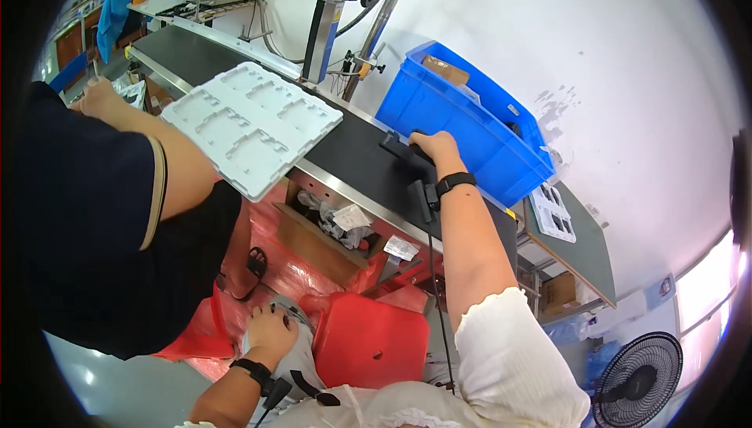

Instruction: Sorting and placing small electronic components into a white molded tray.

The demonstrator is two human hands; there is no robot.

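My right hand [439,148] reaches over the dark conveyor belt [356,154], beside the blue bin. Its fingers are closed round a black angular object [401,148], whose kind I cannot make out; part of it is hidden under the hand. Down at my lap, my left hand [272,334] lies on my grey-clad leg with its fingers stretched out, holding nothing. Each wrist wears a black strap with a small cabled device. A white molded tray [254,126] with shaped recesses rests across the belt, left of my right hand.
A co-worker in dark clothes [102,216] stands close on the left. The blue bin [470,122] holds a cardboard piece. Under the belt are an open carton [321,244] and a red stool [370,342]. A side table [576,248] and black fan [638,381] are right.
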